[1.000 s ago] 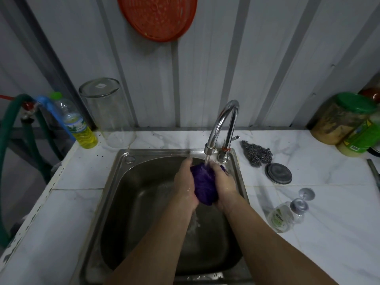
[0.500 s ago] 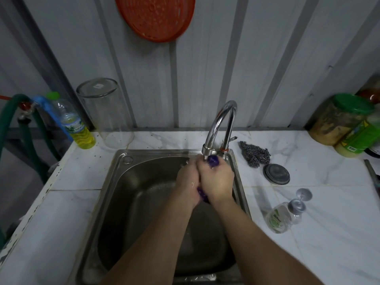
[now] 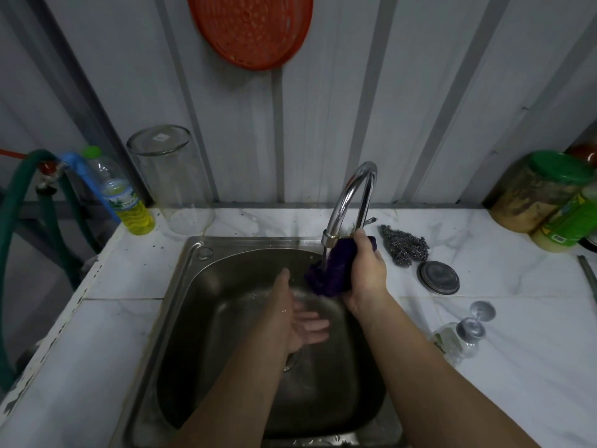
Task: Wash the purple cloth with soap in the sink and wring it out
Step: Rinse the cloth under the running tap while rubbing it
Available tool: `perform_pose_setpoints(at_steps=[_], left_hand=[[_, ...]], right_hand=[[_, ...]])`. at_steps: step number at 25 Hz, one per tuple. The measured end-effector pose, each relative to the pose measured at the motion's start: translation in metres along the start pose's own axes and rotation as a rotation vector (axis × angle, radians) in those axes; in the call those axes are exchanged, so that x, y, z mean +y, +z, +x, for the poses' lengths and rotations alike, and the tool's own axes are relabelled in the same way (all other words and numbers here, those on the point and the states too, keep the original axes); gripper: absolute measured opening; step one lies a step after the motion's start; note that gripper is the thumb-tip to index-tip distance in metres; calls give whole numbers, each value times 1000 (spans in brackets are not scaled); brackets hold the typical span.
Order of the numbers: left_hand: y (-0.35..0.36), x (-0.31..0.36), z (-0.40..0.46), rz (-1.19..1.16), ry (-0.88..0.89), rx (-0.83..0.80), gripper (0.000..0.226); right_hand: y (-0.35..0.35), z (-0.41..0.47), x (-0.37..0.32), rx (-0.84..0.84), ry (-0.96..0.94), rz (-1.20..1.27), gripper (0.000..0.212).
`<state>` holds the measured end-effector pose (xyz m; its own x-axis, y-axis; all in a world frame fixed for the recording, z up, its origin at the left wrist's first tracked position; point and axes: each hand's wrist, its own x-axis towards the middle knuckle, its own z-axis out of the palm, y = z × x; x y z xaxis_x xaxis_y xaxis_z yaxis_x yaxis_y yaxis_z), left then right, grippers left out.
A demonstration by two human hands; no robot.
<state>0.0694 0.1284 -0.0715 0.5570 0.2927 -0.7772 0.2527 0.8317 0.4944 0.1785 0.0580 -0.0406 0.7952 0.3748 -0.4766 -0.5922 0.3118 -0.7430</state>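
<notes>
The right hand [image 3: 366, 270] is clenched around the purple cloth [image 3: 332, 270], holding it bunched directly under the tap [image 3: 350, 202] spout at the back right of the sink [image 3: 206, 286]. A thin stream of water falls from the spout onto the cloth. The cloth's lower end hangs free above the basin, clear of the sink wall. The left hand [image 3: 298, 315] is spread, palm up and wet, empty, over the middle of the basin, apart from the cloth and below it.

The basin holds nothing but the two hands and the drain, partly hidden under the left hand; there is open room to the left and toward the near rim. The right hand sits close to the sink's back right rim and the tap base.

On the white marble-patterned counter [image 3: 517, 367] right of the sink lie a steel scourer [image 3: 405, 248], just beside the right hand, a round metal lid [image 3: 437, 278] in front of it, and a clear bottle [image 3: 458, 339] on its side nearer the camera. Green-capped jars [image 3: 546, 192] stand at the far right corner. At the left rear stand an upturned glass jar [image 3: 171, 179] and a bottle of yellow liquid [image 3: 126, 202]. A green hose [image 3: 19, 227] loops beyond the counter's left edge. The wall behind is ribbed grey sheet, with an orange basket [image 3: 250, 27] hanging on it.
</notes>
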Motion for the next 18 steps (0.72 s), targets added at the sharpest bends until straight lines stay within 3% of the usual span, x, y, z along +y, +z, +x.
perform_pose_setpoints(at_steps=[3,5,7,8,10,11,13,15,18], left_hand=[[5,7,-7,46,-58,-254,104],[10,19,-15,38,13,-358,83],[12,26,-18,92,79,-326,60],[12,26,-20,138,98,-285,55],[10,26,-25,201,105,-266,40],[9,25,-29,199,93,-298,32],[9,23,-35,154,47,-396,24],[11,22,-39,137,-12,-477,26],[11,24,-44,243,-136,-511,39]], right_hand=[[-9,-23,12,-133,-280,-374,12],[-27,-38,25,-355,-460,-596,25],[-42,-43,32,-501,-528,-564,33],[-45,-43,32,-471,-541,-474,29],[-44,-29,27,-271,-417,-283,21],[-40,-23,24,-210,-264,-196,30],[-35,-16,24,-260,86,-113,63],[-31,-19,25,-370,291,-79,85],[-33,-17,19,-449,317,-37,84]])
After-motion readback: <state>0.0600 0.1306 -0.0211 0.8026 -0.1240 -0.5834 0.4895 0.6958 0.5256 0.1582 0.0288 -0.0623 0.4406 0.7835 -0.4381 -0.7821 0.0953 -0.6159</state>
